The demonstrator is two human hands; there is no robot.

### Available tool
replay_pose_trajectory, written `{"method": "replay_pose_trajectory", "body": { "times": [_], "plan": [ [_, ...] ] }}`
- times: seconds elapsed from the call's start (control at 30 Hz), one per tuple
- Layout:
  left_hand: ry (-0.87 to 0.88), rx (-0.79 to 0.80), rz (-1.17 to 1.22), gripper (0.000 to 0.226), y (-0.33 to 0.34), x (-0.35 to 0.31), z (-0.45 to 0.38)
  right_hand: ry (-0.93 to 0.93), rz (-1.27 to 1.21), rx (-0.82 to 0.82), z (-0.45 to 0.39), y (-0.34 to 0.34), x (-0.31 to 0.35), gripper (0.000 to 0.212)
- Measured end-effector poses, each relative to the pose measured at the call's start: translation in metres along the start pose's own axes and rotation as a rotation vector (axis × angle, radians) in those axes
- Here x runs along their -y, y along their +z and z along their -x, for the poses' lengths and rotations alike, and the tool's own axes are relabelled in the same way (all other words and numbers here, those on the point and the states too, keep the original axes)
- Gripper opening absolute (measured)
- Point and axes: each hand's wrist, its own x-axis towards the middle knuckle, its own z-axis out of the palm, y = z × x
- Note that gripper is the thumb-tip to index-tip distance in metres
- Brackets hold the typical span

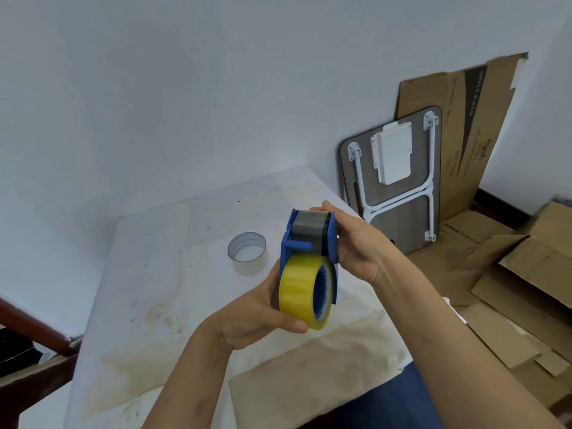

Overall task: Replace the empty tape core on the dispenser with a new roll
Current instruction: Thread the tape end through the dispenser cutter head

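I hold a blue tape dispenser (305, 239) up above the table, its cutter end pointing away from me. A yellow tape roll (298, 289) sits on the dispenser's blue hub at the near end. My left hand (257, 314) wraps around the roll from the left and below, thumb along its bottom edge. My right hand (353, 243) grips the dispenser's right side plate, fingers reaching to the far end. The empty tape core (247, 257), a pale thin ring, stands on the table to the left of the dispenser, apart from both hands.
The table (173, 292) is covered in stained white paper, with a white wall behind it. A folded lap desk (399, 187) and flattened cardboard (464, 134) lean against the wall at right. More cardboard boxes (526, 274) lie on the floor.
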Motion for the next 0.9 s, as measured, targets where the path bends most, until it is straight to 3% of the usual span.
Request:
{"method": "replay_pose_trajectory", "body": {
  "times": [0.13, 0.3, 0.4, 0.5, 0.7, 0.9],
  "plan": [
    [-0.003, 0.007, -0.007, 0.107, -0.002, -0.003, 0.002, 0.062, -0.017, 0.027, 0.0, -0.004, 0.001, 0.02],
    [0.012, 0.033, 0.037, 0.103, -0.006, -0.004, 0.007, 0.128, 0.008, 0.115, 0.002, -0.008, 0.002, 0.036],
    [0.068, 0.075, 0.133, 0.1, -0.008, -0.002, 0.007, 0.187, 0.027, 0.222, 0.006, -0.006, 0.0, 0.049],
    [0.147, 0.072, 0.281, 0.092, -0.014, -0.001, 0.006, 0.233, -0.007, 0.232, 0.006, -0.007, -0.002, 0.058],
    [0.25, -0.362, 0.39, 0.049, -0.012, -0.019, -0.001, 0.194, -0.233, 0.161, -0.001, -0.014, 0.001, 0.055],
    [0.177, -0.639, 0.471, 0.033, -0.013, -0.023, -0.009, 0.166, -0.135, 0.223, 0.003, -0.006, -0.006, 0.075]
  ]
}}
